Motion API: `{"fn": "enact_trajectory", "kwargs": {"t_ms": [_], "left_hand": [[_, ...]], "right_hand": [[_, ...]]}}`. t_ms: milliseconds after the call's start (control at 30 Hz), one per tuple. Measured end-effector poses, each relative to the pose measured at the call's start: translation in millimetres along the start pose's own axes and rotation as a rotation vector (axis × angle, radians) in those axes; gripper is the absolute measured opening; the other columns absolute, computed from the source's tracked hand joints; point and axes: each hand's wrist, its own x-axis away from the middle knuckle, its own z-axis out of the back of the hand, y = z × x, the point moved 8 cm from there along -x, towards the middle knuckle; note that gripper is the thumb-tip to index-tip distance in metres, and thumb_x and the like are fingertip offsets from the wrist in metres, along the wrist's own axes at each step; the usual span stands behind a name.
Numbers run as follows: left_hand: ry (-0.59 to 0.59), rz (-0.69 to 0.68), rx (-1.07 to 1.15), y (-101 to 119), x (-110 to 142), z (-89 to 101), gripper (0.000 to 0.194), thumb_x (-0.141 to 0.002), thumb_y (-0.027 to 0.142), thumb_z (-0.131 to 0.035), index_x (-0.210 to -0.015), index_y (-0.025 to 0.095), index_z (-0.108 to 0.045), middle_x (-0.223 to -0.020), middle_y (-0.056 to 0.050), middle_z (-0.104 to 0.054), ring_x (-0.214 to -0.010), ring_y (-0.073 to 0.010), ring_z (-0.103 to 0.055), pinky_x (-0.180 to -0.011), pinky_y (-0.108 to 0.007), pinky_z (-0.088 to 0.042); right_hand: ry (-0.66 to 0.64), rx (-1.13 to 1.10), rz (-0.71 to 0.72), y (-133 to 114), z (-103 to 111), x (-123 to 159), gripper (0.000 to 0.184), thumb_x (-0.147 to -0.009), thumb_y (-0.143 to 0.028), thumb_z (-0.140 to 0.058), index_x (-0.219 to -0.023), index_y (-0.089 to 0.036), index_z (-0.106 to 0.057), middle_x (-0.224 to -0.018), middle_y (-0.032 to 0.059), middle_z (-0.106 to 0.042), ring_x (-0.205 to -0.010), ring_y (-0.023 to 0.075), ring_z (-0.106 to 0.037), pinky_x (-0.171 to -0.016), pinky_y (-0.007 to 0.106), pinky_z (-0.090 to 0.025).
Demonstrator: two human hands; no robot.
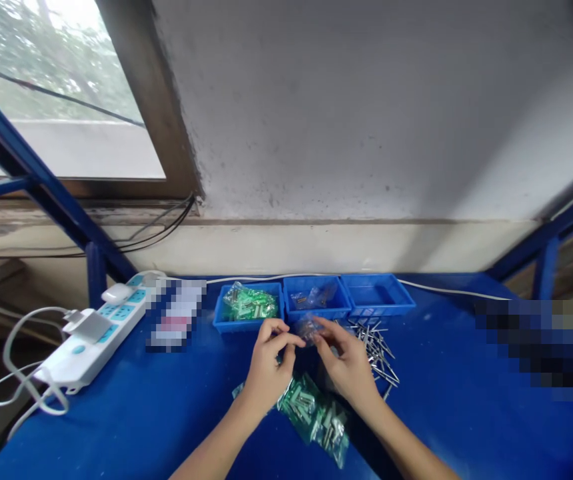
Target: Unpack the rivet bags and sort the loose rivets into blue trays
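A small clear plastic bag (307, 329) is held up between my two hands, just in front of the blue bins. My right hand (347, 363) pinches its right side between thumb and fingers. My left hand (269, 363) is closed, with its fingertips on the bag's left edge. What the bag contains is too blurred to tell. Below my hands, green-tinted plastic bags (302, 405) with pale and metallic small parts lie on the blue table. A loose pile of thin metal rods (377, 353) lies just beyond my right hand.
Three blue bins stand in a row: the left bin (249, 327) holds green bagged parts, the middle bin (319, 313) clear bags, and the right bin (381, 310) shows its bare bottom. A white power strip (74, 360) with cables lies left. Blue frame posts flank the table.
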Motion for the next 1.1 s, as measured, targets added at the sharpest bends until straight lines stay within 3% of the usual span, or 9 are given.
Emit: {"fn": "enact_trajectory", "kwargs": {"t_ms": [67, 167, 300, 433, 600, 800, 867, 933, 1100], "left_hand": [[-0.089, 0.151, 0.122, -6.2, 0.3, -7.9, 0.021, -0.087, 0.028, -0.049, -0.086, 0.018, -0.066, -0.087, -0.006, -0.050, -0.077, -0.0157, -0.052, -0.069, -0.027, -0.042], [-0.140, 0.393, 0.452, -13.7, 4.9, -19.3, 0.041, -0.091, 0.048, -0.039, -0.087, 0.014, -0.063, -0.073, -0.004, -0.052, -0.063, -0.0128, -0.049, -0.057, -0.024, -0.038], [-0.110, 0.480, 0.557, -17.3, 9.0, -23.8, 0.035, -0.085, 0.048, -0.051, -0.082, 0.015, -0.059, -0.068, -0.001, -0.053, -0.061, -0.0120, -0.050, -0.055, -0.022, -0.038], [0.006, 0.215, 0.167, -7.1, 4.2, -5.1, 0.017, -0.085, 0.032, -0.054, -0.081, 0.016, -0.060, -0.069, -0.001, -0.055, -0.062, -0.0125, -0.051, -0.059, -0.024, -0.041], [0.035, -0.334, -0.212, 33.0, 7.9, -2.5, 0.013, -0.082, 0.010, -0.053, -0.076, 0.018, -0.062, -0.079, -0.005, -0.061, -0.078, -0.0175, -0.053, -0.070, -0.030, -0.046], [-0.027, -0.438, -0.251, 43.0, 15.9, -13.5, 0.017, -0.083, 0.007, -0.053, -0.087, 0.020, -0.064, -0.090, -0.004, -0.067, -0.089, -0.0192, -0.053, -0.078, -0.032, -0.050], [-0.049, -0.384, -0.246, 41.8, 14.5, -15.8, 0.016, -0.084, 0.010, -0.052, -0.089, 0.020, -0.064, -0.094, -0.005, -0.066, -0.093, -0.0198, -0.055, -0.081, -0.034, -0.049], [-0.098, -0.263, -0.252, 33.8, 9.0, -20.2, 0.015, -0.086, 0.016, -0.050, -0.092, 0.020, -0.063, -0.097, -0.006, -0.065, -0.094, -0.0201, -0.056, -0.082, -0.034, -0.049], [-0.245, -0.026, -0.382, 3.2, -8.9, -37.6, 0.023, -0.087, 0.018, -0.046, -0.105, 0.020, -0.061, -0.101, -0.007, -0.063, -0.094, -0.0220, -0.060, -0.081, -0.034, -0.049]], "right_hand": [[0.064, 0.102, 0.144, -15.5, 11.5, 0.4, 0.014, -0.083, -0.024, -0.053, -0.091, -0.020, -0.064, -0.080, 0.0039, -0.065, -0.071, 0.0157, -0.060, -0.066, 0.028, -0.047], [0.094, 0.149, 0.328, -35.4, 20.7, 3.0, 0.012, -0.083, -0.017, -0.051, -0.081, -0.020, -0.062, -0.085, 0.0045, -0.063, -0.080, 0.0163, -0.061, -0.071, 0.028, -0.048], [0.067, 0.196, 0.432, -43.1, 17.1, 7.7, 0.018, -0.082, -0.012, -0.049, -0.084, -0.021, -0.064, -0.094, 0.0063, -0.060, -0.089, 0.0172, -0.059, -0.076, 0.030, -0.048], [0.019, 0.237, 0.353, -36.8, 10.4, 6.9, 0.024, -0.083, -0.015, -0.046, -0.092, -0.022, -0.067, -0.104, 0.0092, -0.054, -0.098, 0.0192, -0.055, -0.081, 0.032, -0.047], [-0.137, 0.226, 0.104, -28.7, 2.7, 0.1, 0.026, -0.087, -0.034, -0.049, -0.078, -0.019, -0.067, -0.074, 0.0035, -0.060, -0.071, 0.0153, -0.057, -0.068, 0.027, -0.045], [-0.199, 0.299, -0.008, -15.5, -8.3, 1.9, 0.022, -0.084, -0.027, -0.047, -0.073, -0.018, -0.064, -0.065, 0.0008, -0.064, -0.056, 0.0134, -0.056, -0.053, 0.024, -0.039], [-0.130, 0.269, -0.007, -11.6, -1.9, 0.1, 0.021, -0.084, -0.026, -0.048, -0.073, -0.018, -0.064, -0.064, 0.0011, -0.065, -0.056, 0.0136, -0.057, -0.053, 0.024, -0.041], [0.051, 0.209, 0.020, -13.9, 18.8, -3.9, 0.019, -0.084, -0.029, -0.051, -0.077, -0.017, -0.064, -0.066, 0.0018, -0.065, -0.057, 0.0139, -0.058, -0.054, 0.024, -0.044], [0.751, 0.195, 0.367, -57.0, 93.5, 2.0, 0.015, -0.080, -0.024, -0.060, -0.093, -0.018, -0.063, -0.083, 0.0047, -0.064, -0.069, 0.0158, -0.060, -0.064, 0.030, -0.049]]}}
